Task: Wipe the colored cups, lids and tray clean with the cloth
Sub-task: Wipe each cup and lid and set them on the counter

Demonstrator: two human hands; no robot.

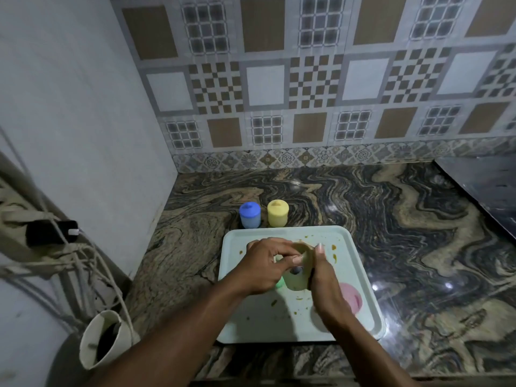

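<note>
Left hand point(265, 265) and right hand point(325, 283) are both gripping a yellowish cloth point(303, 263) wrapped on a green cup point(280, 282) over the stained tray point(360, 280). Pink lid point(352, 298) is lying on the tray; blue cup point(250, 215) and yellow cup point(277, 213) are standing lidded on the counter point(391, 219) just behind it.

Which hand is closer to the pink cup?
Right. The right hand lies just beside the pink cup, partly over it. The left hand is farther off, across the tray.

Single head-worn wide-angle view, looking forward and down, close over tray point(231, 325) on countertop point(405, 247)
</note>
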